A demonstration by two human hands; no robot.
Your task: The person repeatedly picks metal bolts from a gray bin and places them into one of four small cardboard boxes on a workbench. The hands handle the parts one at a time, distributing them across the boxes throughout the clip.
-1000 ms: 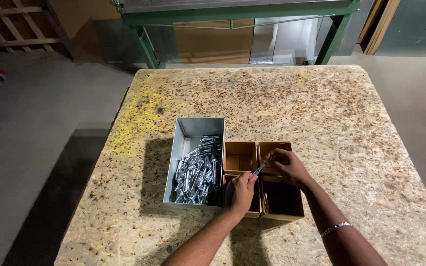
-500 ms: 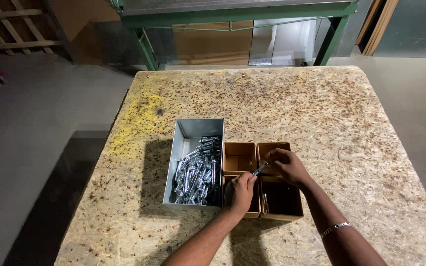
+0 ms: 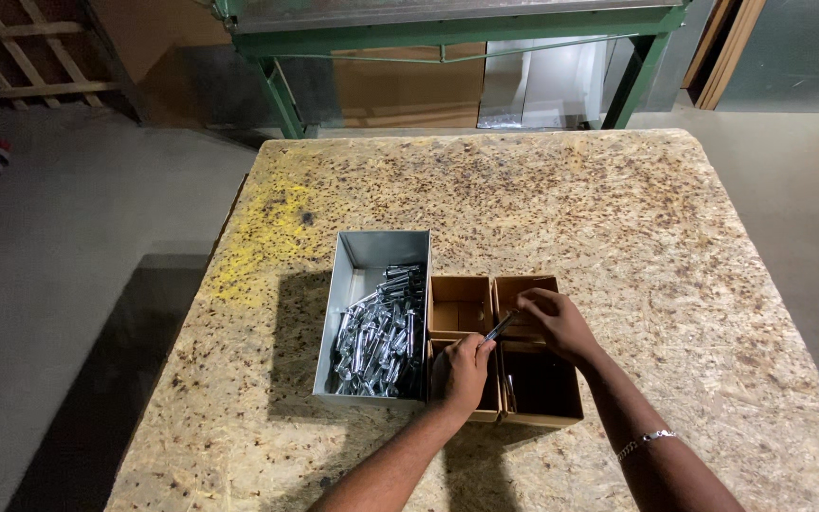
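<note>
Barely shifted since the earlier frames: both hands over the same brown boxes, same small metal piece bridged between them, boxes and tray unmoved. Read as fine work on the piece in place, not a carry.

Left hand (image 3: 464,368) over the near-left cardboard box (image 3: 485,413), fingers closed on the lower end of a slim dark-and-silver metal part (image 3: 499,329), likely a bolt or pin. Part tilted, upper end pointing toward the right hand.

Right hand (image 3: 555,320) over the far-right cardboard box (image 3: 527,283), fingertips pinched at the part's upper end. Whether turning something on it or only steadying it: could not tell, too small. Thin bracelet (image 3: 649,438) on the right wrist.

Part held above the seam where the four boxes meet, clear of the box floors.

Four open brown boxes set in a tight square. Far-left box (image 3: 459,301) apparently bare inside. Near-right box (image 3: 544,387) dark inside, a pale sliver or two near its left wall.

Grey metal tray (image 3: 366,254) touching the boxes' left side, heaped with bright silver hardware (image 3: 377,332), mostly toward its near and right parts.

All resting on a chipboard tabletop (image 3: 542,190), yellow smear (image 3: 267,237) toward its left edge. Green steel frame (image 3: 447,33) beyond the far edge, concrete floor around.
</note>
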